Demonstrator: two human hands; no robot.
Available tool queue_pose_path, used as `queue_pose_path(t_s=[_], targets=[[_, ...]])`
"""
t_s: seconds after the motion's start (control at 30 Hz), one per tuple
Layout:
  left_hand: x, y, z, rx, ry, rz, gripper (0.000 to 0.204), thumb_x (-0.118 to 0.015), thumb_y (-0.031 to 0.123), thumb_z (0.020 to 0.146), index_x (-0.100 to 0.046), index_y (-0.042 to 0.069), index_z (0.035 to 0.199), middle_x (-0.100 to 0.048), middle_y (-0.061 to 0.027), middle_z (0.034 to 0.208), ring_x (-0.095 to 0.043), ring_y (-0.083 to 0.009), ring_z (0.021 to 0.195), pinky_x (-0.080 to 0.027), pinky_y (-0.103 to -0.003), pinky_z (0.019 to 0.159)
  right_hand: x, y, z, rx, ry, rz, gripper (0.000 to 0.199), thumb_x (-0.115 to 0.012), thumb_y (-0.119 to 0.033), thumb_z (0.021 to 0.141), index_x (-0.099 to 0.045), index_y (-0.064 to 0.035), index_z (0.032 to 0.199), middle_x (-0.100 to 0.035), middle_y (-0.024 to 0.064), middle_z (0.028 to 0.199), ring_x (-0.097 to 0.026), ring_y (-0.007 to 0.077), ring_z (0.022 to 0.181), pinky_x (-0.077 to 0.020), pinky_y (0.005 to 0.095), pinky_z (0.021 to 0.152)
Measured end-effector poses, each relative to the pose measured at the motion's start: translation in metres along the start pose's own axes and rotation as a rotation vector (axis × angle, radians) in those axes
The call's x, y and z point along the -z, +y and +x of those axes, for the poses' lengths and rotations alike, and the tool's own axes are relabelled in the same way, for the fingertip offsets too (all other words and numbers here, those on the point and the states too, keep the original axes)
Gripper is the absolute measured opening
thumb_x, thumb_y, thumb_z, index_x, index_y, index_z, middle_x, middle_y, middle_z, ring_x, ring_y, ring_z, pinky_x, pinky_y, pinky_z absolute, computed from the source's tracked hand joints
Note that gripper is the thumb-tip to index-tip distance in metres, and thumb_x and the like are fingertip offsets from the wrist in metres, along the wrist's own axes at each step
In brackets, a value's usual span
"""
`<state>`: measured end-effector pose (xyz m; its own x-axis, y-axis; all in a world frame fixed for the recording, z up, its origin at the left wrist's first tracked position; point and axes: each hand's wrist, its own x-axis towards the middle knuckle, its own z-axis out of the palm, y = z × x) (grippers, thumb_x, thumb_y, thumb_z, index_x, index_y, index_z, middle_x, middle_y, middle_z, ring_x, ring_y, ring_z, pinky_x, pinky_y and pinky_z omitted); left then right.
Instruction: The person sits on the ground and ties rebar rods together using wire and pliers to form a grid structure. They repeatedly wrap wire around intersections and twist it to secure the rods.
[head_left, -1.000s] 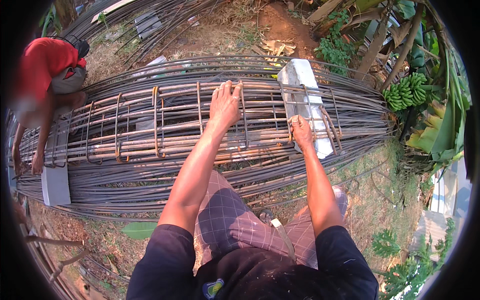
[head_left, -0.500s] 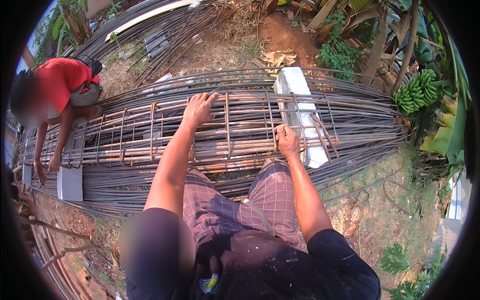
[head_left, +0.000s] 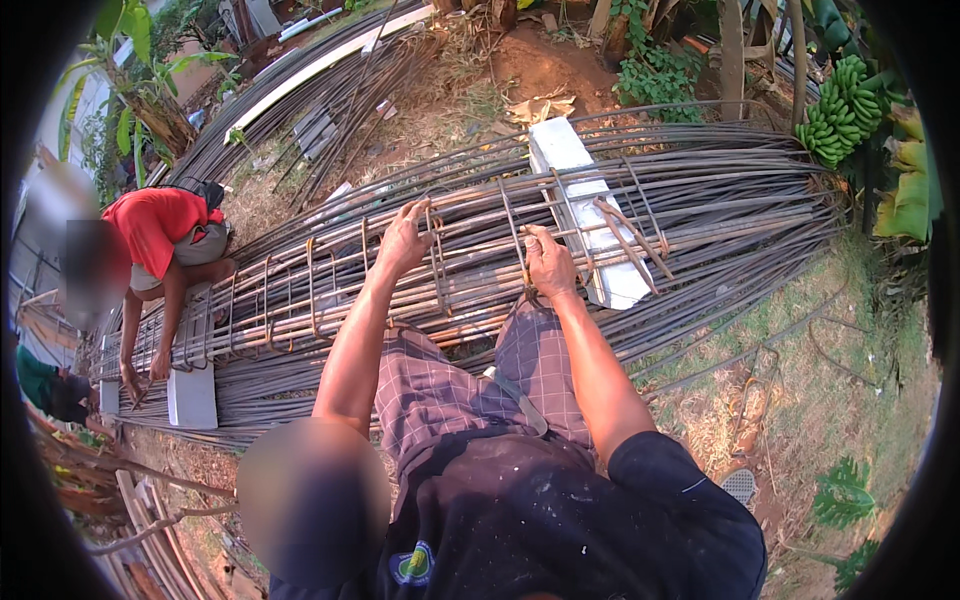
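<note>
A long cage of rusty steel bars (head_left: 470, 292) lies across in front of me, ringed by thin rectangular stirrups. My left hand (head_left: 404, 243) is over the cage's far bars, its fingers curled round the side of one stirrup (head_left: 441, 268). To its right, my right hand (head_left: 550, 264) is closed at another stirrup (head_left: 509, 213), thumb and fingers pressed together on it. Just right of that hand, a white block (head_left: 588, 205) lies crosswise beneath the cage. Two short rusty rods (head_left: 632, 243) rest over the block.
At the left, a person in a red shirt (head_left: 150, 225) bends over the cage's other end, hands low by a pale block (head_left: 192, 397). Many loose bars (head_left: 720, 200) spread under and around the cage. Green bananas (head_left: 840, 112) hang at the far right. More bars (head_left: 330, 75) lie behind.
My left hand has gone from lying spread on the far bars to curling at the stirrup on its right. My right hand has shifted slightly left, off the white block. The whole view has turned.
</note>
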<state>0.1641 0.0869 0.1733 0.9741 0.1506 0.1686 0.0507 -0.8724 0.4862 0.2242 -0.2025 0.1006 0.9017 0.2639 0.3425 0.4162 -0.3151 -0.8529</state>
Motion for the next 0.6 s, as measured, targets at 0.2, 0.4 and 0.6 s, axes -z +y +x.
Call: queue_pose_path(t_s=[0.2,0.4,0.6], targets=[[-0.023,0.108,-0.033,-0.562,0.089,0.389,0.045,-0.058,0.015,0.097,-0.056,0.015,0.142,-0.05,-0.0145,0.151,-0.046,-0.0328,0.141,-0.031,-0.052,0.119,0.039,-0.056,-0.024,-0.021,-0.144,-0.082,0.036,-0.051,-0.015,0.095,-0.066,-0.0095,0.127,-0.071,0.0236,0.106,-0.067,0.0446,0.1,-0.0539,0.05,0.085],[-0.039,0.116,-0.047,-0.664,-0.171,0.229,0.016,-0.059,0.012,0.088,-0.066,0.01,0.102,-0.069,-0.0059,0.09,-0.068,-0.0246,0.093,-0.046,-0.044,0.1,0.097,-0.101,-0.072,-0.665,-0.484,0.138,0.033,-0.053,-0.015,0.094,-0.068,-0.0015,0.119,-0.071,0.0251,0.104,-0.068,0.0445,0.101,-0.054,0.0481,0.087],[-0.075,0.077,-0.054,-0.616,-0.167,-0.132,0.027,-0.061,0.015,0.092,-0.067,0.007,0.118,-0.071,-0.0107,0.102,-0.068,-0.0297,0.099,-0.049,-0.041,0.088,0.092,-0.119,-0.07,-0.309,-0.36,-0.269,0.028,-0.056,-0.02,0.092,-0.073,-0.0096,0.113,-0.072,0.0241,0.099,-0.068,0.0445,0.097,-0.0541,0.0503,0.086]])
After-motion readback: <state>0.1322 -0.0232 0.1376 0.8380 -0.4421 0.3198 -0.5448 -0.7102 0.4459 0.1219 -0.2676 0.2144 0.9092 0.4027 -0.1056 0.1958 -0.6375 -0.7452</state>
